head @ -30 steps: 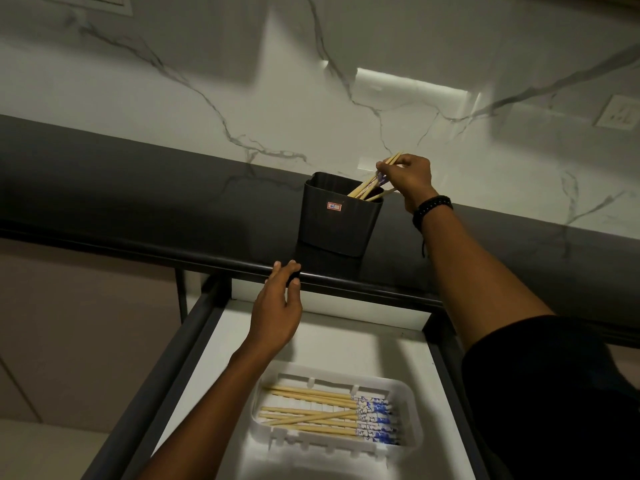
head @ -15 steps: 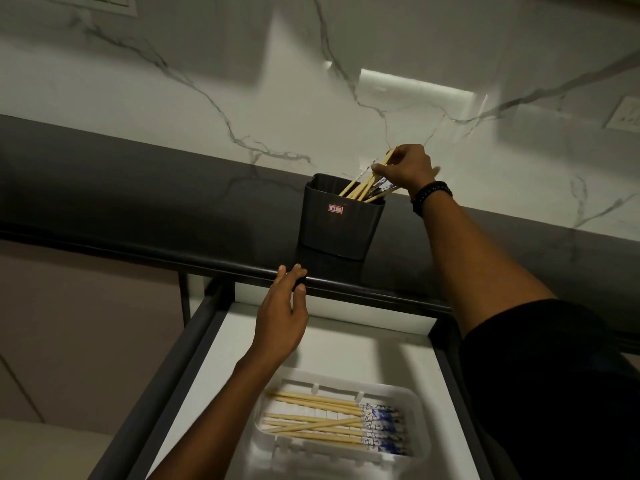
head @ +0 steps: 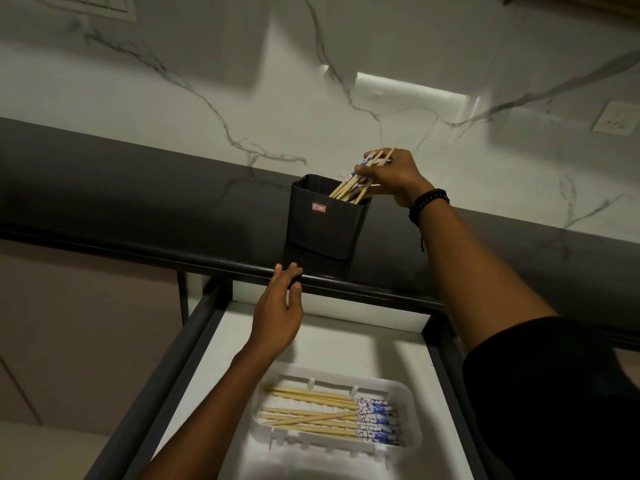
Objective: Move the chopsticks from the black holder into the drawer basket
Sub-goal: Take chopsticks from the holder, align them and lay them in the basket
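A black holder (head: 325,223) with a small red label stands on the dark countertop. My right hand (head: 391,176) grips a bunch of wooden chopsticks (head: 349,187) with blue-patterned ends; they are partly lifted, lower ends still inside the holder. My left hand (head: 278,311) rests on the counter's front edge, fingers straight, holding nothing. Below, a white drawer basket (head: 414,403) holds several more chopsticks (head: 322,415) lying flat.
The open drawer (head: 214,327) has dark side rails and a white floor. A marble backsplash (head: 242,98) rises behind the counter (head: 138,188), with a wall socket (head: 616,117) at the far right.
My right hand has lifted the bunch of chopsticks higher out of the holder. My left hand stays at the counter's edge.
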